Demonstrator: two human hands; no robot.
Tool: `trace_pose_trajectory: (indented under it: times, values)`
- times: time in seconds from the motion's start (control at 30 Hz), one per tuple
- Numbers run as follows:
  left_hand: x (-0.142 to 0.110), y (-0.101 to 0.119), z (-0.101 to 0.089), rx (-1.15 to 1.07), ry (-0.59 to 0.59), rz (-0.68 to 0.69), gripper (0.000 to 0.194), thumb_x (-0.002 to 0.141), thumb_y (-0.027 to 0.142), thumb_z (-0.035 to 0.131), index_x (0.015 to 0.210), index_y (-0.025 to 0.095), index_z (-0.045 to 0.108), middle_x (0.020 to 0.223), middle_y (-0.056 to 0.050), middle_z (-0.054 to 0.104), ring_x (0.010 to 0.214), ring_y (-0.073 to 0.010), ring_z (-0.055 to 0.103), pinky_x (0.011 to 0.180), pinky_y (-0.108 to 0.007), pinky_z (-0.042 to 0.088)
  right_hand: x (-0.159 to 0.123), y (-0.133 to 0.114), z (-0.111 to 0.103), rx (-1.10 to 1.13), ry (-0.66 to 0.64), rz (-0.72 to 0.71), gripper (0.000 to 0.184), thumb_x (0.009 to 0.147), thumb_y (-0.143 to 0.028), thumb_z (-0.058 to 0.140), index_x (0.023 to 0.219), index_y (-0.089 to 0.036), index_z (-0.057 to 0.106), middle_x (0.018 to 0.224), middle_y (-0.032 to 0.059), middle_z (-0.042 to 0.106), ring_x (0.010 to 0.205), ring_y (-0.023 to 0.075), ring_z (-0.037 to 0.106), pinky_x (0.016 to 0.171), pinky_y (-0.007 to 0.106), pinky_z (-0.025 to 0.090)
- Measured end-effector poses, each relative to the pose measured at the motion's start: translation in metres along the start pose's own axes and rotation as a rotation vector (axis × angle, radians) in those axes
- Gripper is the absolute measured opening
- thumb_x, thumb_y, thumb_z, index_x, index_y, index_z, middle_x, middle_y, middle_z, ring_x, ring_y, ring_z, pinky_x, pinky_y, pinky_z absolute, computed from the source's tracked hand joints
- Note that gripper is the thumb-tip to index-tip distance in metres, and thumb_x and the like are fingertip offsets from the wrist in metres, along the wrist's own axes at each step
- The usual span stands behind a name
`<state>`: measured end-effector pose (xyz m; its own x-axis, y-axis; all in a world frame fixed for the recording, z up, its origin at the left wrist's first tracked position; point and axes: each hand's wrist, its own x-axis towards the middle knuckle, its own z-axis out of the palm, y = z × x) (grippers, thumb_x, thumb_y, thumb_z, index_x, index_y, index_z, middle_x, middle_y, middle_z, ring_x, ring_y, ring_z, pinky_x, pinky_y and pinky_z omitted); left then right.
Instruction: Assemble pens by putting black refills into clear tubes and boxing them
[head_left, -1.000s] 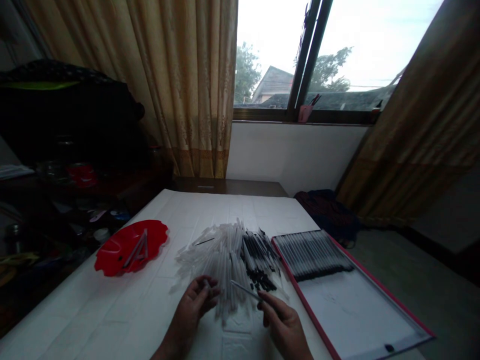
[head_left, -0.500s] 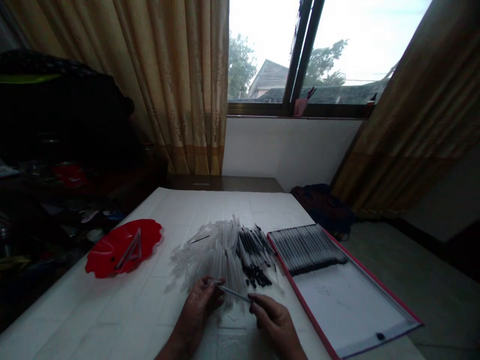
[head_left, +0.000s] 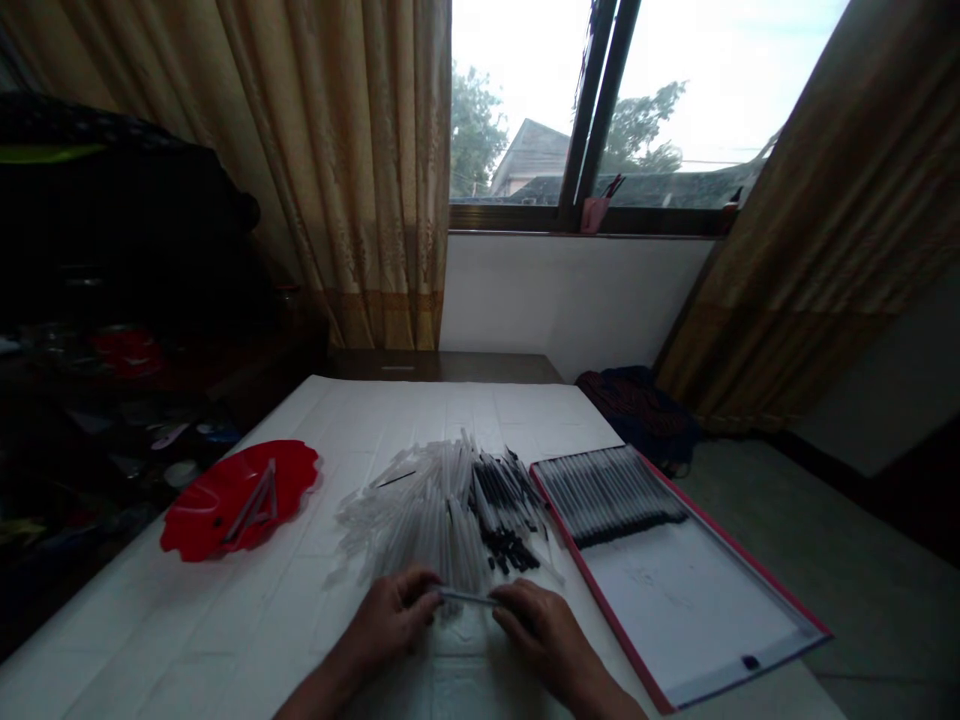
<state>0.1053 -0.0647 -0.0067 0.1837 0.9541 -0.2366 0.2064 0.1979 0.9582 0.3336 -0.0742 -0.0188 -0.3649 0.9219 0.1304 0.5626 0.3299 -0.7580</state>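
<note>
My left hand (head_left: 386,625) and my right hand (head_left: 536,630) sit close together at the near side of the white-covered table (head_left: 225,600). Between them, both hold the ends of a thin pen barrel (head_left: 465,597), which lies roughly level. Right behind my hands is a heap of clear plastic pen tubes (head_left: 427,520). Black-tipped pen parts (head_left: 502,520) lie along its right side, with loose black pieces (head_left: 510,552) at the front. My fingers hide part of the heap's near edge.
A red scalloped plate (head_left: 240,500) holding several clear tubes sits to the left. On the right, a pink-edged white board (head_left: 675,600) carries neat rows of pens (head_left: 607,495) and overhangs the table edge. A dark shelf with clutter (head_left: 112,430) stands at far left.
My hands have come closer together, and the pen barrel has swung from a slant to nearly level between them. The view has shifted slightly, moving everything a little left.
</note>
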Motion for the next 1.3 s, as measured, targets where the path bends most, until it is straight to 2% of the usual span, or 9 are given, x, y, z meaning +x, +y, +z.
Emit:
trace_pose_trajectory:
  times: [0.13,0.2,0.37,0.6,0.77,1.0,1.13,1.23,1.3]
  values:
    - [-0.001,0.010,-0.013,0.141,-0.170,-0.025,0.023,0.075,0.038,0.063,0.076,0.018,0.073,0.059,0.003,0.061,0.047,-0.0085,0.050,0.041,-0.016,0.034,-0.001,0.005,0.000,-0.122,-0.026,-0.058,0.021,0.089,-0.025,0.048,0.094,-0.021,0.069,0.081,0.0052,0.068,0.075,0.0175,0.064,0.067,0.024,0.045]
    - [0.003,0.005,-0.012,0.090,-0.156,-0.070,0.024,0.072,0.039,0.065,0.077,0.016,0.072,0.063,0.002,0.064,0.044,-0.0079,0.050,0.037,-0.016,0.031,-0.002,0.009,0.005,-0.153,-0.016,-0.071,0.021,0.090,-0.024,0.048,0.096,-0.021,0.068,0.081,0.0049,0.067,0.074,0.0168,0.063,0.066,0.022,0.044]
    - [0.014,-0.015,-0.003,0.015,-0.096,-0.107,0.026,0.066,0.039,0.069,0.074,0.015,0.071,0.061,0.002,0.064,0.042,-0.0071,0.048,0.042,-0.018,0.039,-0.003,0.011,0.012,-0.274,-0.035,-0.076,0.021,0.091,-0.021,0.047,0.096,-0.022,0.068,0.078,0.0043,0.066,0.070,0.0163,0.063,0.061,0.021,0.040]
    - [0.017,-0.025,-0.002,-0.005,-0.052,-0.146,0.024,0.064,0.039,0.070,0.070,0.015,0.070,0.057,0.003,0.063,0.040,-0.0072,0.048,0.040,-0.018,0.037,-0.001,0.008,0.014,-0.251,-0.023,-0.105,0.022,0.092,-0.020,0.044,0.092,-0.021,0.067,0.076,0.0041,0.065,0.067,0.0152,0.062,0.059,0.020,0.039]
    - [0.018,-0.028,-0.004,0.005,-0.040,-0.148,0.028,0.065,0.042,0.069,0.077,0.016,0.067,0.058,0.003,0.063,0.038,-0.0070,0.049,0.033,-0.016,0.028,0.001,0.007,0.015,-0.270,-0.024,-0.080,0.022,0.090,-0.020,0.045,0.090,-0.021,0.067,0.078,0.0044,0.066,0.069,0.0158,0.063,0.061,0.021,0.040]
    - [0.022,-0.028,-0.004,-0.004,-0.038,-0.114,0.046,0.063,0.056,0.068,0.091,0.019,0.064,0.065,0.003,0.063,0.033,-0.0053,0.047,0.030,-0.016,0.030,-0.006,-0.007,0.005,-0.142,0.025,-0.023,0.023,0.084,-0.018,0.048,0.101,-0.022,0.064,0.085,0.0028,0.070,0.077,0.0167,0.065,0.068,0.022,0.043]
    - [0.026,-0.034,-0.007,-0.079,0.003,-0.136,0.063,0.053,0.063,0.071,0.098,0.020,0.062,0.062,0.004,0.063,0.033,-0.0069,0.048,0.029,-0.017,0.029,-0.028,-0.003,-0.019,-0.068,0.235,0.085,0.021,0.088,-0.028,0.043,0.095,-0.021,0.062,0.078,0.0026,0.069,0.071,0.0172,0.064,0.064,0.023,0.044]
    - [0.024,-0.035,-0.010,-0.129,0.017,-0.110,0.061,0.050,0.062,0.075,0.093,0.019,0.064,0.060,0.004,0.062,0.034,-0.0075,0.048,0.030,-0.017,0.029,-0.049,0.014,-0.049,-0.039,0.506,0.253,0.030,0.089,-0.043,0.039,0.088,-0.021,0.059,0.073,0.0032,0.067,0.067,0.0182,0.063,0.059,0.024,0.045]
    - [0.021,-0.033,-0.012,-0.158,0.020,-0.089,0.057,0.051,0.059,0.076,0.090,0.019,0.066,0.060,0.003,0.062,0.036,-0.0080,0.049,0.031,-0.017,0.030,-0.061,0.027,-0.069,-0.161,0.658,0.368,0.031,0.086,-0.046,0.041,0.086,-0.022,0.061,0.083,0.0054,0.069,0.076,0.0203,0.064,0.065,0.026,0.047]
